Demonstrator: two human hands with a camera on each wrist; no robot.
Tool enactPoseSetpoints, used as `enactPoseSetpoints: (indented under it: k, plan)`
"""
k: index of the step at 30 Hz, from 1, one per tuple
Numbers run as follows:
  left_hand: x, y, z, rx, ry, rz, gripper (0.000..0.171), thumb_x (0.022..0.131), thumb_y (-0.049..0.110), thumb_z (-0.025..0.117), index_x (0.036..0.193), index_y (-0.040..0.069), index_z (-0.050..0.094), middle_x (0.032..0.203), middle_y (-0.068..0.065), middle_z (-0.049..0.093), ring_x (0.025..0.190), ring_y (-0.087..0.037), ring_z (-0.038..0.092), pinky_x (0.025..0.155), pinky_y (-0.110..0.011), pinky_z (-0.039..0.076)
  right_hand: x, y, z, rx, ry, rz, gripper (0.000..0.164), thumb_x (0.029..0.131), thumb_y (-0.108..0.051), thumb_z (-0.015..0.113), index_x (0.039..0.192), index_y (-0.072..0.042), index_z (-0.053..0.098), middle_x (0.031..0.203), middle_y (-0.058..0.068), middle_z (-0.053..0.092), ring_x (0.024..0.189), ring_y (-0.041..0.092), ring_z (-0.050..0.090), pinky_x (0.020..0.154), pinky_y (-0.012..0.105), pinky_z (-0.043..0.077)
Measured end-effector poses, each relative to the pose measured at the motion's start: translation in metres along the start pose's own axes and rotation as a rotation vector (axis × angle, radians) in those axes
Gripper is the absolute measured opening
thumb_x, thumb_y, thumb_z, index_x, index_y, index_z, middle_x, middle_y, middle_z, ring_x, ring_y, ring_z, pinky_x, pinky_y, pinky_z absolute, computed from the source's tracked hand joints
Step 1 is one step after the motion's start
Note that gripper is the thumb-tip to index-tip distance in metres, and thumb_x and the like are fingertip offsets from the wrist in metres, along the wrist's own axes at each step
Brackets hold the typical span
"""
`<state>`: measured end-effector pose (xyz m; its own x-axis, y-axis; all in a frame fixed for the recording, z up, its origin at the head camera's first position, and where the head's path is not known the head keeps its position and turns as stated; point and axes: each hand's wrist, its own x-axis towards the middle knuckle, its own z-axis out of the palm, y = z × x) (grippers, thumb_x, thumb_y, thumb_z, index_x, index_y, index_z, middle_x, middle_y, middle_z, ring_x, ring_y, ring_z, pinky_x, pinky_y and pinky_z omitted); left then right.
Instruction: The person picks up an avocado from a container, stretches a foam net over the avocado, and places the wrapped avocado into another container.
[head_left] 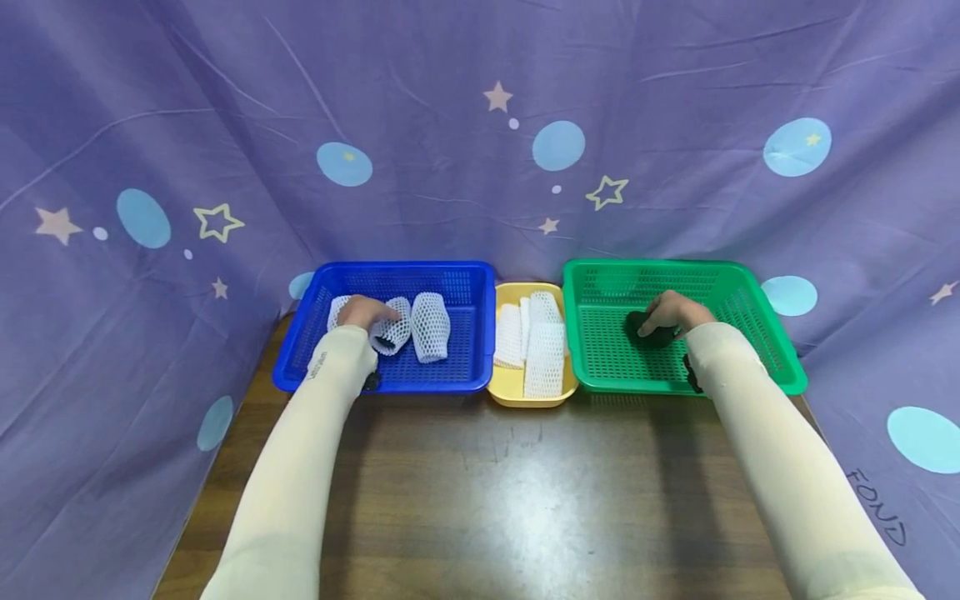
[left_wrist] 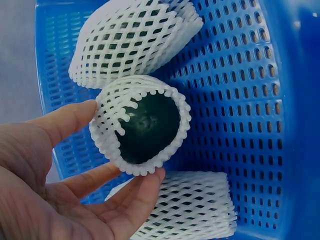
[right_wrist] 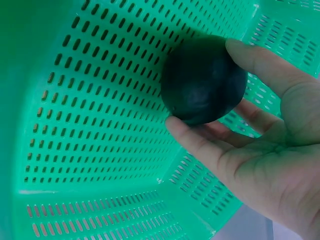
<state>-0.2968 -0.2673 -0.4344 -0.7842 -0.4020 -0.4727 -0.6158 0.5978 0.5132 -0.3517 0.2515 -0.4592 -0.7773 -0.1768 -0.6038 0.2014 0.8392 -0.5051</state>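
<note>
In the blue basket (head_left: 465, 387), my left hand (head_left: 363, 312) holds a dark green avocado-like fruit (left_wrist: 150, 127) wrapped in a white foam net sleeve (left_wrist: 106, 120). The thumb is on one side and fingertips on the other; the fruit's bare end shows through the sleeve's opening. Sleeved fruits (left_wrist: 125, 42) lie on either side of it. Over the green basket (head_left: 780, 375), my right hand (head_left: 675, 312) grips a bare, smooth, dark green avocado-like fruit (right_wrist: 202, 80) between thumb and fingers. Its underside is hidden.
A yellow tray (head_left: 510, 385) with several white foam net sleeves (head_left: 545, 354) stands between the two baskets. All sit at the back of a brown wooden table (head_left: 480, 500). A purple curtain (head_left: 435, 108) with stars and dots hangs behind and at both sides.
</note>
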Motion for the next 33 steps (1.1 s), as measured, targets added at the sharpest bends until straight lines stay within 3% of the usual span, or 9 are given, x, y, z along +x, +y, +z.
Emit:
enactPoseSetpoints:
  k: [8, 12, 18, 23, 25, 30, 33]
  plan:
    - [0.0, 0.003, 0.002, 0.003, -0.015, -0.012, 0.073, 0.094, 0.029, 0.07, 0.146, -0.012, 0.041, 0.147, -0.03, 0.05, 0.133, -0.044, 0.053, 0.109, -0.05, 0.05, -0.003, 0.007, 0.0, 0.011, 0.002, 0.001, 0.069, 0.1, -0.02, 0.063, 0.153, 0.01, 0.03, 0.157, 0.036, 0.026, 0.141, 0.053, 0.036, 0.106, 0.061, 0.049]
    - [-0.002, 0.004, 0.004, 0.003, 0.007, -0.001, 0.07, 0.093, 0.027, 0.071, 0.145, -0.012, 0.044, 0.143, -0.03, 0.054, 0.13, -0.042, 0.055, 0.108, -0.049, 0.051, -0.006, 0.01, 0.0, 0.022, 0.013, -0.002, 0.069, 0.1, -0.021, 0.063, 0.153, 0.009, 0.03, 0.158, 0.036, 0.025, 0.14, 0.053, 0.036, 0.106, 0.061, 0.048]
    - [0.0, 0.002, 0.005, 0.088, 0.075, 0.024, 0.073, 0.092, 0.032, 0.073, 0.142, -0.013, 0.046, 0.136, -0.028, 0.059, 0.122, -0.038, 0.06, 0.101, -0.044, 0.055, -0.011, 0.014, -0.001, 0.086, 0.036, -0.019, 0.071, 0.1, -0.023, 0.062, 0.154, 0.008, 0.028, 0.158, 0.036, 0.024, 0.141, 0.053, 0.035, 0.107, 0.063, 0.046]
    - [-0.001, -0.003, 0.003, 0.022, 0.049, 0.014, 0.071, 0.093, 0.031, 0.072, 0.143, -0.012, 0.045, 0.139, -0.029, 0.057, 0.126, -0.04, 0.058, 0.103, -0.046, 0.054, -0.017, 0.013, -0.004, 0.179, 0.042, -0.072, 0.072, 0.1, -0.022, 0.063, 0.155, 0.008, 0.027, 0.159, 0.036, 0.02, 0.143, 0.054, 0.031, 0.108, 0.063, 0.046]
    - [-0.001, -0.004, 0.002, 0.002, 0.04, 0.005, 0.069, 0.093, 0.031, 0.072, 0.142, -0.012, 0.047, 0.138, -0.029, 0.057, 0.12, -0.039, 0.06, 0.099, -0.045, 0.056, -0.019, 0.012, -0.005, 0.21, 0.042, -0.098, 0.073, 0.099, -0.022, 0.064, 0.155, 0.008, 0.027, 0.159, 0.037, 0.019, 0.144, 0.054, 0.03, 0.109, 0.064, 0.045]
    - [0.003, -0.005, 0.003, 0.002, 0.048, -0.005, 0.062, 0.093, 0.03, 0.072, 0.136, -0.011, 0.054, 0.122, -0.026, 0.063, 0.09, -0.03, 0.061, 0.073, -0.036, 0.055, -0.026, 0.008, -0.004, 0.252, 0.058, -0.152, 0.072, 0.099, -0.023, 0.066, 0.155, 0.004, 0.03, 0.156, 0.036, 0.025, 0.141, 0.051, 0.037, 0.109, 0.063, 0.045]
    - [0.007, -0.005, 0.004, -0.004, 0.043, -0.014, 0.063, 0.093, 0.03, 0.073, 0.138, -0.01, 0.053, 0.126, -0.026, 0.062, 0.097, -0.031, 0.062, 0.081, -0.038, 0.057, -0.033, 0.004, -0.003, 0.262, 0.07, -0.191, 0.071, 0.098, -0.024, 0.067, 0.155, 0.001, 0.033, 0.155, 0.035, 0.029, 0.136, 0.049, 0.044, 0.109, 0.062, 0.046]
